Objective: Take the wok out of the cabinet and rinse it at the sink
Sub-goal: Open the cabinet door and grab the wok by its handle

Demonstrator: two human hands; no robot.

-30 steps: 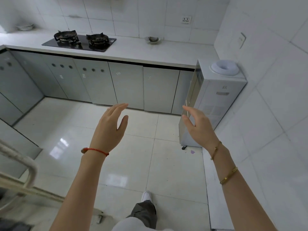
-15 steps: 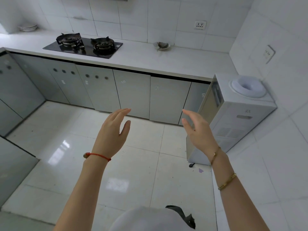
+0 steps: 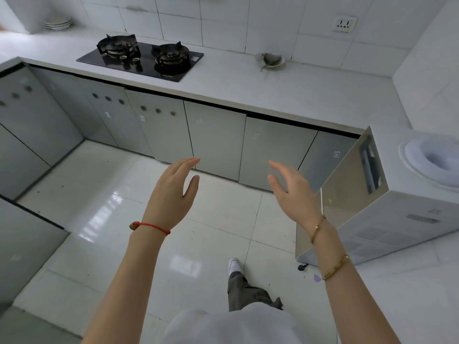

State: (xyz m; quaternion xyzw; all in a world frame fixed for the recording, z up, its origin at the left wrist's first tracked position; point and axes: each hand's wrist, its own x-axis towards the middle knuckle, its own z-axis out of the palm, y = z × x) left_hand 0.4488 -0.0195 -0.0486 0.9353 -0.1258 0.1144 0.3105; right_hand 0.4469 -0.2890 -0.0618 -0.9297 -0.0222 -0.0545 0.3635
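While both hands are raised with fingers spread and holding nothing, the left hand [image 3: 171, 192] and right hand [image 3: 294, 192] should pick 1 closed cabinet door [image 3: 216, 137] under the surface [image 3: 273, 93] and pull its edge; the wok is not visible, presumably behind a door.

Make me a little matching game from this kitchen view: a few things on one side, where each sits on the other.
1. black two-burner gas stove
2. stack of white plates
3. white water dispenser
4. white wall socket

A. far left corner of the counter
B. on the floor, right side
C. set into the countertop
D. on the tiled wall

Pairs: 1-C, 2-A, 3-B, 4-D
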